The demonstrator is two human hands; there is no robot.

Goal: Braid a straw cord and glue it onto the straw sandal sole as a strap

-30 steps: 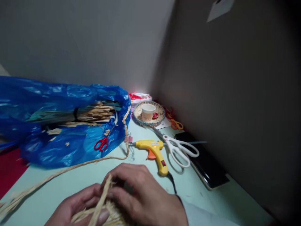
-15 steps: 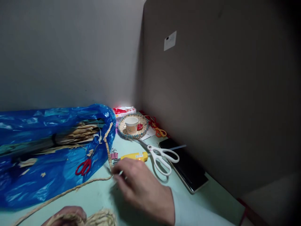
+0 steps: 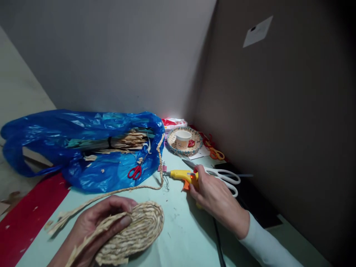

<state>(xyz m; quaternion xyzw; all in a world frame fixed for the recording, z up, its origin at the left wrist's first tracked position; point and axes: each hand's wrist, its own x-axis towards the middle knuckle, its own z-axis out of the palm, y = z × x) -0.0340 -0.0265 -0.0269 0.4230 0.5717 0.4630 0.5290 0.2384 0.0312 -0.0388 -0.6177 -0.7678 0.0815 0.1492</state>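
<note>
My left hand (image 3: 96, 226) is closed on a flat oval disc of coiled braided straw (image 3: 136, 231), thumb pressed on its top, low at the front of the table. A long braided straw rope (image 3: 122, 191) runs from the disc up into the blue plastic bag (image 3: 83, 148). My right hand (image 3: 214, 196) is wrapped round the handle of a yellow glue gun (image 3: 182, 175), which lies on the pale green table (image 3: 180, 237) with its nozzle pointing left and a red light lit. Its black cord (image 3: 218, 241) trails toward me.
White-handled scissors (image 3: 222, 177) lie just behind the glue gun on a dark phone or tablet (image 3: 250, 200). Small red scissors (image 3: 135, 172) rest on the bag, which holds straw strips. A woven tray with a paper cup (image 3: 183, 139) and orange scissors (image 3: 216, 152) sit in the corner. Walls close the back and right.
My right hand left the straw disc, reached forward and took hold of the glue gun. My left hand alone now holds the disc, which has come fully into view.
</note>
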